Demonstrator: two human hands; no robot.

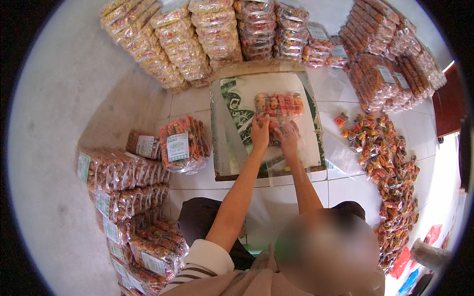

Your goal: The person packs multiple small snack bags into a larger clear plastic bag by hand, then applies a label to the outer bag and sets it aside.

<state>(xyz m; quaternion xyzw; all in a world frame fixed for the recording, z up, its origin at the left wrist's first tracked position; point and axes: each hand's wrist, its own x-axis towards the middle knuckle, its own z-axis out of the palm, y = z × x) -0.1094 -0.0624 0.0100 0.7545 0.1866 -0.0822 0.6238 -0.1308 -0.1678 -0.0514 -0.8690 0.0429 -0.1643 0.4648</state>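
Observation:
A clear plastic bag of red and orange snack packets (279, 104) lies on a low board-topped table (237, 162) in front of me. My left hand (261, 131) grips the near left side of the bag, its thumb over the reddish packets. My right hand (288, 136) is at the near right side, with clear film covering its fingers. Whether this hand is inside the bag or beneath a loose fold cannot be made out. Transparent film trails towards me between my forearms. The tabletop bears dark green stencilled lettering, partly hidden by the bag and my hands.
Left of the table stands a filled, labelled bag (185, 146), beside stacked brown snack bags (118, 170). Several tall stacks (218, 33) line the far side. Loose small packets (392, 177) spread along the right. Flat clear bags (340, 151) lie on the tiles by the table.

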